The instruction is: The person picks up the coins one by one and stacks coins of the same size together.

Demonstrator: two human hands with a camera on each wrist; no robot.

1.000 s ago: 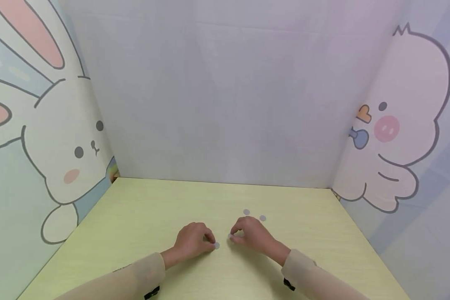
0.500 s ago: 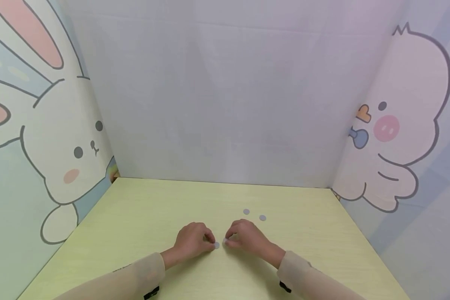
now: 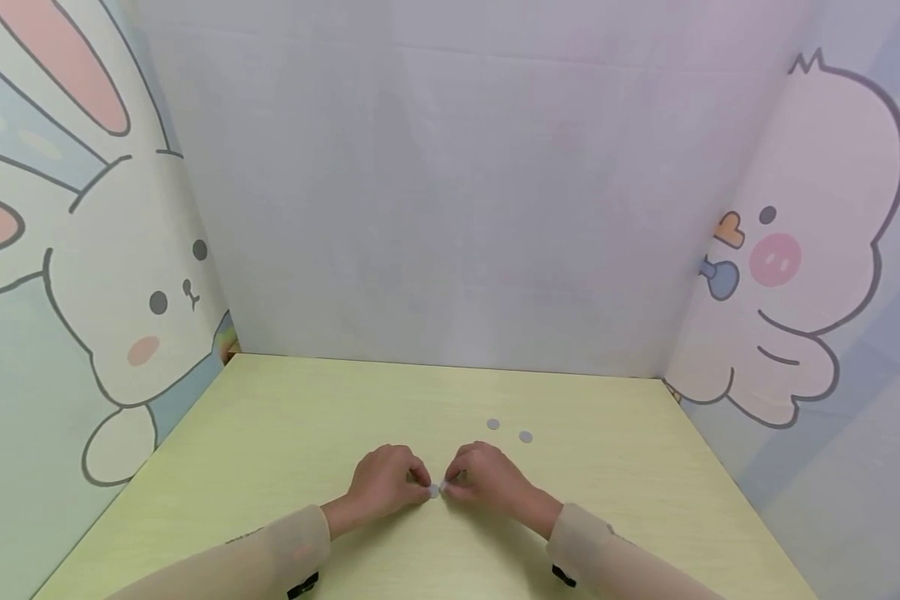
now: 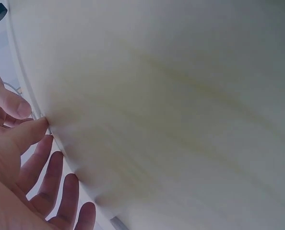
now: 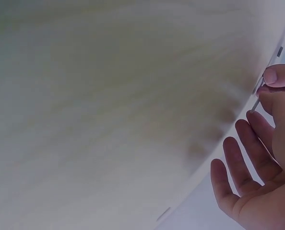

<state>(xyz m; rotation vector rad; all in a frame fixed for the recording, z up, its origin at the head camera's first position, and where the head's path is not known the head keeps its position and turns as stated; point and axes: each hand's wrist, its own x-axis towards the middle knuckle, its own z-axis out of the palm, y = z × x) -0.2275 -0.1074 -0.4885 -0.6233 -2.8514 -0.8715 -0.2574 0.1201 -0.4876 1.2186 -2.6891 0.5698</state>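
Left hand (image 3: pixel 387 482): thumb and forefinger appear to pinch the left disc (image 3: pixel 432 492), a grey round on the desk (image 3: pixel 307 417); the other fingers are spread, tips at the desk top.
Right hand (image 3: pixel 491 479): thumb and forefinger pinch the right disc (image 3: pixel 443 486), which looks tilted; the other fingers are spread too.
Pinched discs: about midway between the desk's left and right edges, well short of its far edge; just beside each other, touching or not I cannot tell.
Loose discs: the inner disc (image 3: pixel 492 424) and the outer disc (image 3: pixel 526 437) lie flat and apart; nearer the far edge, right of the middle.
Step in hand: seemingly bringing the pinched discs edge to edge.
Next move: probably calls for a steady left hand; a small, careful shift of the right disc.
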